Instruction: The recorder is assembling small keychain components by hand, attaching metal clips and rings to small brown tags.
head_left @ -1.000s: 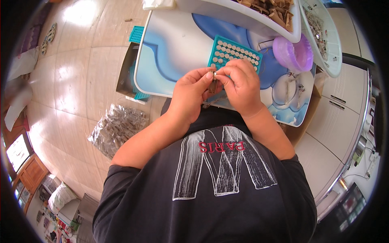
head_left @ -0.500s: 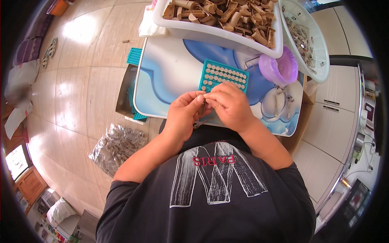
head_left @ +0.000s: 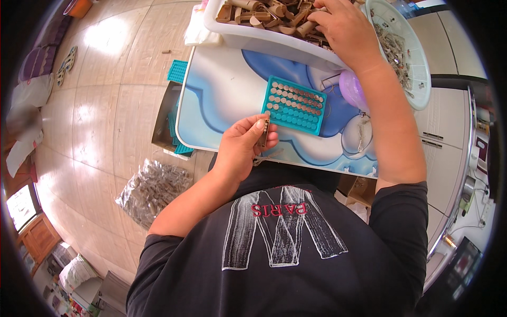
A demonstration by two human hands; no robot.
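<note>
My left hand [head_left: 243, 140] is closed around a narrow brown plastic piece [head_left: 265, 131] with a row of small pale marks along it, held upright near the table's front edge. Just past its fingertips lies a teal tray [head_left: 317, 133] with rows of round slots. Small round discs [head_left: 293, 96] fill the far rows, while most near slots show bare teal. My right hand [head_left: 340, 26] reaches over the rim of a white bin [head_left: 285, 45] heaped with brown plastic pieces [head_left: 253, 11]. Its fingers are apart at the pieces, with nothing seen between them.
Right of the bin are a purple bowl [head_left: 351, 90], partly behind my forearm, and a pale green basket [head_left: 422, 84] of small parts. A clear bag of parts [head_left: 153, 193] lies on the floor at left, near a box [head_left: 165, 116] holding teal trays.
My right hand has left the brown piece and moved far and right to the bin. My left hand stays in place, holding the piece. More of the teal tray shows.
</note>
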